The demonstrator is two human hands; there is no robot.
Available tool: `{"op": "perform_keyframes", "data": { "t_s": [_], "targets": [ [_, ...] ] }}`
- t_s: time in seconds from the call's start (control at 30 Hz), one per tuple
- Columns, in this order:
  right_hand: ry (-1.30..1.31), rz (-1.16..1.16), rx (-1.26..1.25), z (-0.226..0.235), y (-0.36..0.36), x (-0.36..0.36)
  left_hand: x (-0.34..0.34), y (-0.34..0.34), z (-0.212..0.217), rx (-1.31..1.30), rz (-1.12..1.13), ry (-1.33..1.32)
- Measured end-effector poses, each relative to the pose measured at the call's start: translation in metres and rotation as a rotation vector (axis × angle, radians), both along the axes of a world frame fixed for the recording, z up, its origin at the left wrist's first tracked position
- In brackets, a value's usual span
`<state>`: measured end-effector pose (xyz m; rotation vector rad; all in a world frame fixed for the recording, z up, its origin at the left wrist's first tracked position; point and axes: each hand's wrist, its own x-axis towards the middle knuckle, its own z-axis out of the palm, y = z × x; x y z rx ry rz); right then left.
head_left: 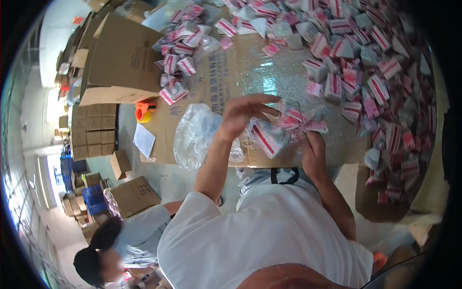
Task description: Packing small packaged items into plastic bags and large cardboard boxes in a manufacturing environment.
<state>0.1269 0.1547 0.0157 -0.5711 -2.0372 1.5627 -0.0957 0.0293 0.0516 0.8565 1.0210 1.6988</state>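
At the far left, stacked brown cartons (94, 130) stand on the floor, and nearer, at the lower left, a co-worker (120, 245) in a pale top bends over, well apart from the bench. A large open cardboard box (120, 58) sits at the left far end of the bench (260, 72), which is covered with flattened cardboard and a shiny clear sheet. Just near of that box lies an orange tape dispenser (144, 111), and beside it a small white paper sheet (144, 140).

Right of these, a crumpled clear plastic bag (197, 135) rests on the near edge of the bench, just beside the person's left forearm. The left hand (245, 113) is raised above the bench with its fingers curled loosely over the top of a small red-and-white packet (267, 137); it touches the wrapping, though how firmly it grips cannot be told. The right hand (312, 147) comes up from below and is closed around the underside of a small cluster of packets (301, 120), in red, white and pink, held just right of the left hand. Both sets of packets sit over the near middle of the bench, in front of the person's white shirt.

Farther right and across the far side, a great heap of loose packets (375, 82) of the same kind spreads over the bench and spills down along its right edge.
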Motion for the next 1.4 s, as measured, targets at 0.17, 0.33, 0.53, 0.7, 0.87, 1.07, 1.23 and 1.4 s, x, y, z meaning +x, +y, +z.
{"op": "perform_keyframes", "data": {
  "t_s": [0.17,0.33,0.53,0.7,0.87,1.07,1.23,1.4],
  "targets": [
    [-0.128,0.042,0.052,-0.002,0.005,0.009,-0.143,0.012,-0.059,-0.518,0.728,0.519],
    [-0.133,-0.087,0.106,-0.012,0.01,0.014,-0.264,0.042,-0.099,-0.821,1.323,1.12],
    [-0.23,-0.167,-0.04,-0.008,0.018,0.026,-0.259,0.07,-0.086,-0.898,0.831,1.061],
    [-0.189,-0.188,-0.001,0.0,0.022,0.018,-0.23,0.062,-0.079,-0.547,0.809,1.294],
    [-0.24,-0.089,-0.009,0.004,0.022,0.028,-0.249,0.052,-0.067,-0.728,0.633,1.293],
    [-0.225,-0.125,0.022,-0.002,0.011,0.038,-0.275,0.08,-0.097,-0.741,0.497,1.29],
    [-0.249,-0.155,0.016,0.002,0.014,0.045,-0.259,0.096,-0.116,-0.686,0.68,0.908],
    [-0.209,-0.142,-0.004,0.005,0.018,0.042,-0.256,0.082,-0.127,-0.866,0.842,1.182]
  ]
}}
